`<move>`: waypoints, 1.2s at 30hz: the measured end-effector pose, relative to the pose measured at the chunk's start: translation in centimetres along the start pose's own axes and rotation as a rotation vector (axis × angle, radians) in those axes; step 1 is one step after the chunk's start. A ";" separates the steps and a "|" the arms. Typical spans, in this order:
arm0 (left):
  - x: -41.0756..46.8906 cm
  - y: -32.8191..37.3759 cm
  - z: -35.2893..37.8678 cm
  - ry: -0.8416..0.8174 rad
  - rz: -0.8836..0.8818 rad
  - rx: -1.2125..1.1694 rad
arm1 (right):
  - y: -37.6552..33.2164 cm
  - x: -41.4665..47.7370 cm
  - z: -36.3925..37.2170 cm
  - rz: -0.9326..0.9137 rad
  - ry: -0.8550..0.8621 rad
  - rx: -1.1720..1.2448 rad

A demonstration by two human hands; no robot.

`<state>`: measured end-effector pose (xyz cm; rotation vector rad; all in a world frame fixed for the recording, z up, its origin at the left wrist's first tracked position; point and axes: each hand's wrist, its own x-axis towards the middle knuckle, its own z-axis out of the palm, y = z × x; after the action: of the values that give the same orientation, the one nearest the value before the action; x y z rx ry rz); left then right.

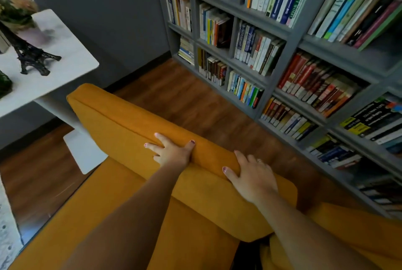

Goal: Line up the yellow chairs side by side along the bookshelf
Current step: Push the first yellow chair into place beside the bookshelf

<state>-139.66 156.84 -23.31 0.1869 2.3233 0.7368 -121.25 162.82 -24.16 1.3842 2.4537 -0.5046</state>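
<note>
Nearest, at the lower right, part of a second yellow fabric chair [348, 237] is seen, just beside the yellow fabric armchair [71, 215] being handled. The armchair's padded backrest [121, 121] is clasped by the right hand [254, 177], with its fingers curled over the top edge. The left hand [171, 153] is pressed against it, fingers straight and spread. Beyond, brown wooden floor [195, 100] separates the backrest from the grey bookshelf [293, 48]. A white table [71, 52] stands at the left.
</note>
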 end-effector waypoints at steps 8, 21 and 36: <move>0.3 1.2 1.8 0.139 -0.082 -0.074 | 0.4 1.9 -0.4 0.066 -0.099 0.083; 0.2 0.8 1.5 0.118 -0.047 -0.079 | 1.0 0.1 0.5 0.205 0.058 -0.005; 0.0 1.4 1.8 0.139 -0.050 -0.073 | 2.1 -1.2 0.9 0.257 0.110 -0.007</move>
<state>-138.61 158.82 -23.62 0.0463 2.4176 0.8323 -118.82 162.55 -24.79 1.7346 2.3081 -0.3687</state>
